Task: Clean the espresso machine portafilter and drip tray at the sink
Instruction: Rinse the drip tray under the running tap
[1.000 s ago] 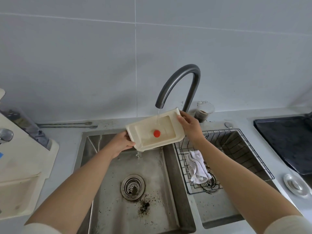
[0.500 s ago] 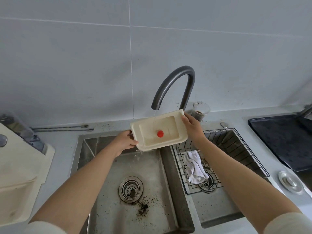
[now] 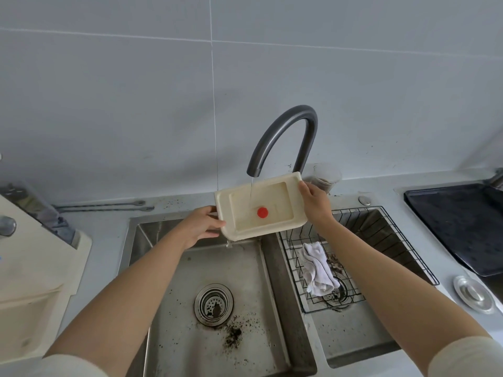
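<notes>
Two hands hold one cream drip tray (image 3: 265, 232) under the tap, over the back of the left basin of the sink (image 3: 245, 281). Far left: cream machine (image 3: 32, 268) on the counter, two long thin metal utensils (image 3: 103, 206) lying near the wall. Left hand (image 3: 200, 227) grasps the tray's left end, thumb on top, fingers under. A thin stream from the dark curved tap (image 3: 285, 131) lands in the tray's recess, just above a red knob (image 3: 262, 212). Tray tilts toward its near-left corner; water runs off there. Basin floor: round drain (image 3: 213, 304), dark grounds (image 3: 234, 334) scattered beside it. Right hand (image 3: 315, 205) grasps the tray's right end. Glass cup (image 3: 325, 180) with brown residue behind it. Right basin: wire basket (image 3: 381, 227), crumpled white cloth (image 3: 317, 270) inside. Far right: dark board (image 3: 457, 227), round metal lid (image 3: 473, 293) on the counter.
</notes>
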`<state>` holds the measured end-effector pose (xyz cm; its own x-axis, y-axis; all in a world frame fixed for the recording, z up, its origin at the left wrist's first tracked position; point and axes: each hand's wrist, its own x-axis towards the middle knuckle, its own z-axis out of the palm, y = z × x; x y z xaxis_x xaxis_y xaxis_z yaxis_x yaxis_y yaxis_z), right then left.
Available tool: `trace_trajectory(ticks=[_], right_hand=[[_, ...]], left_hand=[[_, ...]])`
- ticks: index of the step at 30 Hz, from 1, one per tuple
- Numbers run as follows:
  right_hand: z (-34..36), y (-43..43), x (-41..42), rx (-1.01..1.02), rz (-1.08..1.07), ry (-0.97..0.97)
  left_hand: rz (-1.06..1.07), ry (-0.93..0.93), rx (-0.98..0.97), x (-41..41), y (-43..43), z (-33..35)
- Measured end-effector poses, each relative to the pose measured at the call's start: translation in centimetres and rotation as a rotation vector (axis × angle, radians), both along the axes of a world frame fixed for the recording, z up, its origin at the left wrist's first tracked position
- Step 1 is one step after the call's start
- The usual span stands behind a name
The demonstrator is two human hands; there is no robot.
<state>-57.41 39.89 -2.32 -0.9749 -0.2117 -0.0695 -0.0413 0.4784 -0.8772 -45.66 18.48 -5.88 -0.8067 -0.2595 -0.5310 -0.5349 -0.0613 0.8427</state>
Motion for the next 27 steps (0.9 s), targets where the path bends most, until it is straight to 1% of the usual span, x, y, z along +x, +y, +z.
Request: trace_trajectory(ticks=[4, 8, 13, 19, 27], right_hand=[[-0.4, -1.5, 0.3, -0.061, 0.061, -0.053], [-0.7, -3.0, 0.4, -0.085, 0.096, -0.115], [-0.8, -4.7, 0.5, -0.137, 0.079, -0.220], [-1.3, -6.2, 1.0, -0.132, 0.126, -0.297], [-1.2, -7.6, 1.0, -0.104, 0.152, -0.363]], left_hand=[[0.109, 0.051, 0.100, 1.0, -1.7, 0.5], [0.200, 0.106, 0.142, 1.7, -3.1, 1.2], [0.209, 0.122, 0.114, 2.6, -4.7, 1.6], [0.238, 0.111, 0.096, 3.9, -6.2, 1.6], [0.306, 0.147, 0.109, 4.1, -7.1, 1.8]])
